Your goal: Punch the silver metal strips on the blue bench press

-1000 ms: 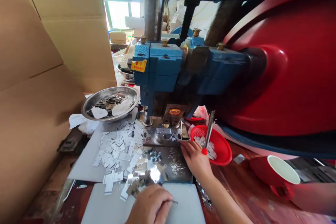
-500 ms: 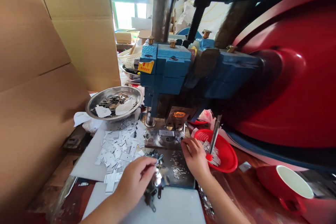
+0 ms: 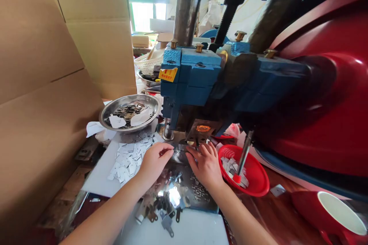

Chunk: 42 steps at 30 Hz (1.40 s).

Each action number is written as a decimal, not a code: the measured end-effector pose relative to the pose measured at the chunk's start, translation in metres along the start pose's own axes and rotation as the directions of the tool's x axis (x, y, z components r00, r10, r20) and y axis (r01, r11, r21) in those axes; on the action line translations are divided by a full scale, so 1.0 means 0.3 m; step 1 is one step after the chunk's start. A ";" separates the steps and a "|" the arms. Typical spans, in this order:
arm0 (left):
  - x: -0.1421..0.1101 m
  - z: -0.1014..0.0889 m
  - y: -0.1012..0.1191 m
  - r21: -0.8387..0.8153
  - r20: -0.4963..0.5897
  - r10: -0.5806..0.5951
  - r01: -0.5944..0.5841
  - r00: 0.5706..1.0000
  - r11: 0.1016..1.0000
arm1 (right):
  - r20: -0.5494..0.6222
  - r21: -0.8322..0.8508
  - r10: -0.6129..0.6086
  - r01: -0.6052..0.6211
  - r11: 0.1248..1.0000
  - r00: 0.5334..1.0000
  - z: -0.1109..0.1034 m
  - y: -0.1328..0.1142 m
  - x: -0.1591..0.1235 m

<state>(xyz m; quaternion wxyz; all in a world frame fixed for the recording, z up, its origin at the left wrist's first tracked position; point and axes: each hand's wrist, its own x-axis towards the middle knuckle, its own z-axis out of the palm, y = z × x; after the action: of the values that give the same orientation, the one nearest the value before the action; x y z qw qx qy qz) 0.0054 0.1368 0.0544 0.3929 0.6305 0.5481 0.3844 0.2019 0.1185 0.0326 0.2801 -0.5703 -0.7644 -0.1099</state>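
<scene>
Under the blue press [image 3: 191, 71], both hands meet at the steel die [image 3: 179, 157]. My left hand [image 3: 153, 162] is at its left side, thumb and forefinger pinched; anything between them is too small to make out. From the right, my right hand [image 3: 206, 164] reaches in with fingers bent and apart, its tips at a small flat metal plate [image 3: 182, 147] on the die. Just in front of the hands, a heap of shiny metal pieces with tabs [image 3: 169, 203] spreads over the steel bed and a white board [image 3: 201, 226].
Flat silvery plates [image 3: 129, 159] lie scattered at left, below a metal bowl [image 3: 104, 116] of parts. A red basket [image 3: 263, 178] with pieces stands right, crossed by a red-tipped rod [image 3: 245, 153]. A red mug [image 3: 313, 210], large red wheel [image 3: 339, 95] and cardboard [image 3: 94, 46] flank the space.
My left hand has moved from the heap of metal pieces up to the die. My right hand has shifted left onto the die's front. The view has moved slightly.
</scene>
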 end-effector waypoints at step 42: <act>0.040 0.003 -0.007 0.184 -0.031 0.125 -0.117 0.992 0.976 | 0.247 0.667 0.708 -0.646 0.372 0.662 -0.106 0.087 -0.267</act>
<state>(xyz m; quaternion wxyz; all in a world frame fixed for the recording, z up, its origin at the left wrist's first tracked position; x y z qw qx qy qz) 0.0067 0.1488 0.0527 0.2978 0.6877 0.5496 0.3693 0.2513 0.0466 0.0103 0.5257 -0.6727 -0.4298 0.2938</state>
